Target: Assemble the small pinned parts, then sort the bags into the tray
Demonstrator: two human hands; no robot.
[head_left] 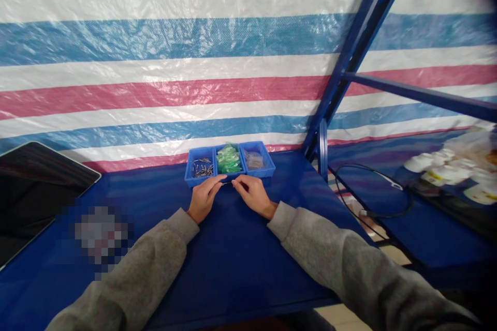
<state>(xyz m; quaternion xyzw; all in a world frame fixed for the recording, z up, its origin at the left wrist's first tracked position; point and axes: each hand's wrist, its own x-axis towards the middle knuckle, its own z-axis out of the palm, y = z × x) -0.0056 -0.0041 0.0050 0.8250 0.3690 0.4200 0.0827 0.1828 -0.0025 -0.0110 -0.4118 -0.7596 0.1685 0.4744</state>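
Observation:
My left hand [202, 198] and my right hand [252, 194] meet just in front of three joined blue bins. Both pinch a thin dark rod [228, 182], one hand at each end; its exact kind is too small to tell. The left bin [189, 173] holds several thin metal pieces [202, 169]. Green and clear plastic packets [228, 159] fill the middle bin. Inside the right bin [267, 171] lie clear plastic pieces or bags [254, 160], hard to make out.
A dark flat screen [34, 196] lies at the left of the blue table [233, 274], near a blurred-out patch. Right of a blue metal post [345, 72], a second table carries a black cable [388, 214] and several white bottles [440, 163]. A striped sheet [174, 36] hangs behind.

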